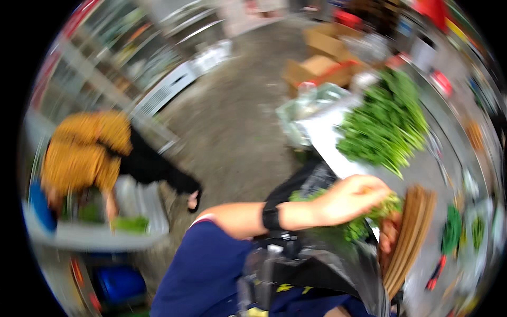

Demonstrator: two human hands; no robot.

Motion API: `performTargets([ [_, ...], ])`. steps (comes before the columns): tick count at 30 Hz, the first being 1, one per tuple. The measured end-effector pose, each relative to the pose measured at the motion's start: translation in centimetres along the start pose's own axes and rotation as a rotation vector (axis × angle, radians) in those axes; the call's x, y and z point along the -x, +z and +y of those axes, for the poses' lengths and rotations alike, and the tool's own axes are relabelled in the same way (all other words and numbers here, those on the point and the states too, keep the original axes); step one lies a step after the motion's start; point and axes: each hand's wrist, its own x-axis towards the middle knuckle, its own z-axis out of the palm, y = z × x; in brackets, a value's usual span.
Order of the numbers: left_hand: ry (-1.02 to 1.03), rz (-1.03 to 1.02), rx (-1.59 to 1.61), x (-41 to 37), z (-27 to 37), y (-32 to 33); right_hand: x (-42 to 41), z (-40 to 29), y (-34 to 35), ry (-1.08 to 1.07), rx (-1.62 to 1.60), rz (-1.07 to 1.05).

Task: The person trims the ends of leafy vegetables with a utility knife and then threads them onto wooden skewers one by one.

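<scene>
My left hand point(358, 198), with a black band on its wrist, reaches across in front of me. Its fingers curl down above leafy greens point(358, 230), and blur hides whether they grip any. Below it, a thin clear and black plastic bag point(336, 253) spreads over my front around these greens. A reddish shape point(390, 235) beside the greens could be fingers of my right hand; it is too blurred to settle. Against it stands a bundle of long brown strips point(410, 239). A large bunch of green leafy vegetables point(382, 123) lies on the table beyond my hand.
Cardboard boxes point(324, 67) and a pale green plastic bag point(309, 107) stand past the table point(427, 170). A green bundle point(451, 230) and a red-handled tool point(435, 273) lie at right. At left, a person in a yellow top point(87, 150) bends over greens near a glass-fronted cabinet point(130, 51).
</scene>
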Motion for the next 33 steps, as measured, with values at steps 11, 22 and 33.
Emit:
performTargets([
  [11, -0.046, -0.070, 0.207, -3.0, 0.0, -1.2, 0.7, -1.0, 4.4, 0.086, 0.549, 0.377],
  [22, -0.047, -0.062, 0.130, -3.7, 0.1, -0.7, 0.9, -1.7, 4.1, 0.126, 0.493, 0.380],
  [33, -0.061, -0.070, 0.138, -4.0, -0.2, 0.0, 1.4, -2.2, 3.3, 0.099, 0.434, 0.337],
])
